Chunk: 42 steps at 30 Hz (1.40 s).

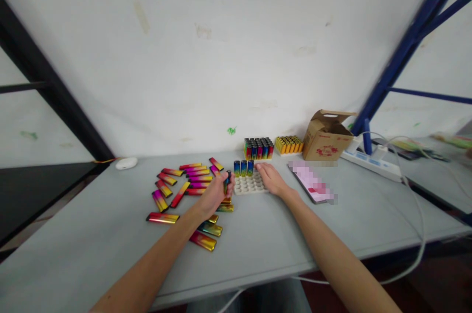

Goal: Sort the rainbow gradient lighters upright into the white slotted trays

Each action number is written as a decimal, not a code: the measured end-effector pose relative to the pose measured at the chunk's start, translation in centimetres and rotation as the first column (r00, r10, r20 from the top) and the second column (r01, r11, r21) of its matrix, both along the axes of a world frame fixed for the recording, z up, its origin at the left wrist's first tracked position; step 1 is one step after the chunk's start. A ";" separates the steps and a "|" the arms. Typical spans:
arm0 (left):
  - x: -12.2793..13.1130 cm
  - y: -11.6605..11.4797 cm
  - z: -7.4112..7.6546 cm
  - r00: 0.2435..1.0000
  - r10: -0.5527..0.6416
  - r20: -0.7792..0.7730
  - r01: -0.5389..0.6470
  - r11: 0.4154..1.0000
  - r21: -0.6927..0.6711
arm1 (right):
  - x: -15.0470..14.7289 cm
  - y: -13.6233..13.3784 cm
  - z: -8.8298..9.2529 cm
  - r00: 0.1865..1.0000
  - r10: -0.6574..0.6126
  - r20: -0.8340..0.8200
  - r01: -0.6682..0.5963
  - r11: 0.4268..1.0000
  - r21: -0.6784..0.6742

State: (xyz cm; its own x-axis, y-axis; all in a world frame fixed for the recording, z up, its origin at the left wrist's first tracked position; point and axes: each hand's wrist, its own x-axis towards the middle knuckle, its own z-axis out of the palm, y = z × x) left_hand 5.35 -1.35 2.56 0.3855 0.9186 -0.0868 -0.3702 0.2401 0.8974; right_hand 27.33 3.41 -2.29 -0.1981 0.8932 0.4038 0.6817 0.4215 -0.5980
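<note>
My left hand [217, 191] is closed around a small blue-green tube with a dark top [227, 179], held upright just left of a white tray with round holes [251, 186]. Along the tray's back row stand several like tubes [244, 168], blue shading to green. At the tray's right edge, my right hand [270, 178] grips the side, its fingertips near the back corner. Around and beyond my left hand lie several shiny flat tubes [163, 218] in red, yellow, magenta and green, pointing different ways. My left forearm and hand cover part of them.
Against the wall stand a filled tray of multicoloured tubes [258, 149] and another of yellow tubes [289, 145]. To the right are an opened cardboard box [326, 140], a phone [311, 182] and a power strip [374, 163] with cables. A white case [126, 163] lies at the far left.
</note>
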 end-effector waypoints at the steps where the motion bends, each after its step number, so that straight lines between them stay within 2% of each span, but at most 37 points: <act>1: 0.0 0.0 0.1 1.000 0.022 -0.005 -0.022 1.000 0.006 | 0.0 0.0 0.0 1.000 -0.001 -0.002 0.001 1.000 -0.001; 8: 0.1 0.3 0.4 0.997 0.075 -0.022 -0.075 0.997 0.014 | 0.1 0.1 -0.1 1.000 0.003 -0.016 -0.003 1.000 -0.010; 24: 0.1 0.2 0.3 0.996 0.030 0.087 -0.027 0.999 -0.039 | 0.3 0.1 -0.2 1.000 -0.002 -0.003 0.002 1.000 0.009; 33: 0.0 0.6 0.0 0.983 0.154 0.103 -0.154 0.988 -0.015 | 0.2 0.2 -0.3 0.994 0.002 -0.107 -0.001 1.000 0.011; 35: -0.1 0.8 -0.3 0.981 0.169 0.096 -0.169 0.986 -0.014 | 0.2 0.1 -0.2 0.988 -0.023 -0.151 0.033 0.997 0.064; 38: -0.3 1.2 -0.8 0.973 0.229 0.039 -0.230 0.972 0.038 | 0.2 -0.4 0.8 0.973 -0.058 -0.225 0.109 0.969 0.221; 40: -0.3 1.3 -1.2 0.958 0.285 -0.038 -0.279 0.954 0.108 | -0.2 -1.1 1.7 0.962 -0.031 -0.270 0.121 0.939 0.322; 42: -0.2 1.3 -1.6 0.946 0.304 -0.116 -0.283 0.945 0.164 | -1.0 -1.9 2.7 0.963 0.035 -0.266 0.072 0.921 0.384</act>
